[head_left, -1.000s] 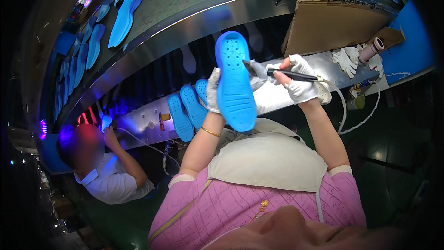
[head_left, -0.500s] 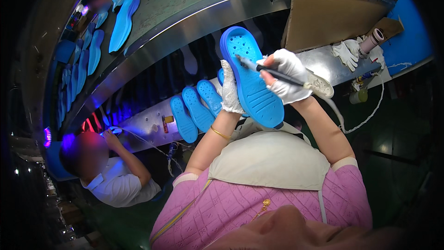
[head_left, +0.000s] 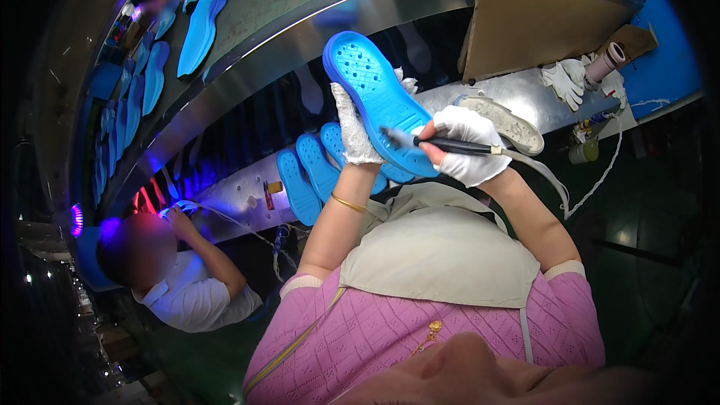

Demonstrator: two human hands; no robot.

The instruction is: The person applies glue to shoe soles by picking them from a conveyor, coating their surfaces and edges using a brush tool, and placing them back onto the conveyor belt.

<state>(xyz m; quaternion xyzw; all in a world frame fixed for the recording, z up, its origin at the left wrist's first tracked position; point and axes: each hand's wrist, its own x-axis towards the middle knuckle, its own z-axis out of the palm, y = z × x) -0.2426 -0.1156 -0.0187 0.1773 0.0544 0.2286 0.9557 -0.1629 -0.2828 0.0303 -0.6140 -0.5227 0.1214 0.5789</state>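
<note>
A bright blue shoe sole (head_left: 367, 79) with small holes near its far end is held up in front of me, slanting from far left to near right. My left hand (head_left: 354, 124), in a white glove, is closed around it, with gloved fingertips showing past its right edge. My right hand (head_left: 472, 151), gloved with bare fingertips, grips a black-handled brush (head_left: 454, 148) fed by a pale hose. The bristles, blurred, are over the sole's near half; contact is hard to tell. Behind my left arm, several more blue soles (head_left: 298, 186) lie on the metal bench.
A whitish sole (head_left: 504, 124) rests on the metal bench (head_left: 240, 199) at right, near white gloves (head_left: 561, 84) and a pink cylinder (head_left: 604, 64). A cardboard sheet (head_left: 544, 30) leans behind. Blue soles lie on a conveyor (head_left: 277, 0). Another person (head_left: 196, 292) sits at left.
The sole has shifted left, and its near end has risen. The brush has moved from the holed far end down to the near half. My right hand has lowered slightly.
</note>
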